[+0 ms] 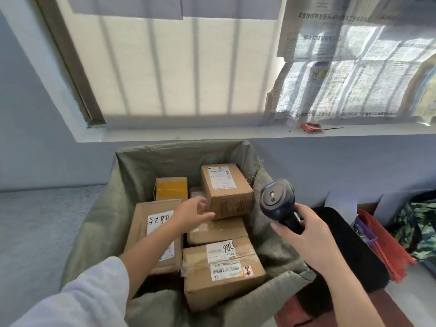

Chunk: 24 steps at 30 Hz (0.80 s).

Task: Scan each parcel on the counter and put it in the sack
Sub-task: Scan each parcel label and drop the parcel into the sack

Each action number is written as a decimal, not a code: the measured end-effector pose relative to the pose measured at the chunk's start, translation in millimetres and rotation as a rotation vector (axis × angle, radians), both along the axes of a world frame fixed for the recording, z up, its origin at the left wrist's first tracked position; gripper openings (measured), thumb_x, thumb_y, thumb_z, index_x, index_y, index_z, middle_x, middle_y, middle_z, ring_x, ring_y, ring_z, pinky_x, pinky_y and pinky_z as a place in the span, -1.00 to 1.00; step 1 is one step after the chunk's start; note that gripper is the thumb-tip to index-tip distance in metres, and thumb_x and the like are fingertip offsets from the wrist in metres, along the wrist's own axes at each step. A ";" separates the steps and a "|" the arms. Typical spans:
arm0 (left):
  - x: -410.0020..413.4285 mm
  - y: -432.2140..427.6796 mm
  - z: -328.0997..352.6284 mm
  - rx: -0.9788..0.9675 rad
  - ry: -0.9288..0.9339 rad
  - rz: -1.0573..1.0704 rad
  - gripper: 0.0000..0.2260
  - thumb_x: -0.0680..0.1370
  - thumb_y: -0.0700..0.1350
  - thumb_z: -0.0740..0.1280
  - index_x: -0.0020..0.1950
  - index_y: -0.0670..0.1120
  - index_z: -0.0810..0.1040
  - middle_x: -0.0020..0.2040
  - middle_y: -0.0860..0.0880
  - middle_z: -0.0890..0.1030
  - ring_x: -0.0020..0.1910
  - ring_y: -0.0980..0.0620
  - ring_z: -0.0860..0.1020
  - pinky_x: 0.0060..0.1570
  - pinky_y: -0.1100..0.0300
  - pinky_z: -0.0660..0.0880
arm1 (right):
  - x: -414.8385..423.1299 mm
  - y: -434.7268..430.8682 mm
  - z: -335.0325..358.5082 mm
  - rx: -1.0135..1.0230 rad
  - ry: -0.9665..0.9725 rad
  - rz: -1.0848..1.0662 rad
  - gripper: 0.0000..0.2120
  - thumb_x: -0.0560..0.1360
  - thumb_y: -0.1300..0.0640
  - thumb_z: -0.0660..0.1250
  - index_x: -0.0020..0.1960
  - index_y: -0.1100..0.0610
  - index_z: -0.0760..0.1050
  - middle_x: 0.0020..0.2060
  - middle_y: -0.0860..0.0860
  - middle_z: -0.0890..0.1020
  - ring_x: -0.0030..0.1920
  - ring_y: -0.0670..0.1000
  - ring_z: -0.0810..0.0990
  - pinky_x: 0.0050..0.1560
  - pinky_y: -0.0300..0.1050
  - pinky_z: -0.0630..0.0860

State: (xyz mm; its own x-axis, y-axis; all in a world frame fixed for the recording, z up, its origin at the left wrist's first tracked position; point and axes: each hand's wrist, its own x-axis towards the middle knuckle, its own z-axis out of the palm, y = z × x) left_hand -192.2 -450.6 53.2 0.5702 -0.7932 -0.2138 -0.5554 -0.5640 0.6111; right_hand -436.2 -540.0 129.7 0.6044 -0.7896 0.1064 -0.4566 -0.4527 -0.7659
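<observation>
An open grey-green sack (132, 166) stands under the window and holds several brown cardboard parcels. One labelled parcel (225, 190) sits tilted on top at the back. My left hand (191, 215) hovers over the sack just left of that parcel, fingers relaxed and holding nothing. My right hand (306, 230) grips the handle of a black barcode scanner (278, 199) at the sack's right edge, its head pointing away from me. A parcel with two labels (221, 272) lies nearest me, and a long one with a handwritten label (155, 234) lies at the left.
A window ledge (212, 134) runs behind the sack, with a small red scrap (311, 126) on it. A black padded object (349, 246), red bags (387, 244) and a camouflage-patterned cloth (420, 225) sit to the right. Grey floor (35, 220) lies to the left.
</observation>
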 end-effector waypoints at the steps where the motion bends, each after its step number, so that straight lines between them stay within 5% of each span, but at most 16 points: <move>1: -9.4 15.8 4.0 0.030 -0.024 -0.012 -0.52 0.51 0.06 0.35 0.37 -0.08 0.37 0.25 -0.05 0.52 0.18 0.04 0.50 0.12 0.20 0.48 | -0.3 5.0 0.9 0.002 0.006 0.031 -0.58 0.42 0.11 0.42 0.24 0.07 0.42 0.01 -0.12 0.49 0.01 -0.14 0.44 -0.19 -0.49 0.31; 13: -53.3 148.6 29.1 -0.083 -0.266 0.268 -0.57 0.54 0.09 0.29 0.36 -0.05 0.41 0.28 0.01 0.50 0.21 0.08 0.48 0.15 0.18 0.47 | 15.1 76.6 9.9 -0.089 0.133 0.305 -0.53 0.41 0.04 0.43 0.26 0.06 0.39 -0.04 -0.16 0.44 -0.10 -0.21 0.38 -0.32 -0.52 0.29; 24: -27.7 301.5 40.2 -0.090 -0.372 0.383 -0.57 0.55 0.13 0.24 0.37 -0.01 0.38 0.29 0.06 0.45 0.24 0.12 0.41 0.18 0.24 0.38 | 81.8 189.4 10.2 -0.099 0.125 0.488 -0.65 0.37 0.05 0.46 0.07 -0.01 0.40 -0.07 -0.09 0.51 -0.07 -0.08 0.46 -0.20 -0.37 0.33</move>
State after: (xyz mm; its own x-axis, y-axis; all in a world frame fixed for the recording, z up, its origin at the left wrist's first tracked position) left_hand -219.9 -149.1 93.4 0.8463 -0.5197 0.1171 -0.5086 -0.7229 0.4677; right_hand -354.3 -350.6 140.0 0.9130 -0.4018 0.0701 -0.2589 -0.7038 -0.6616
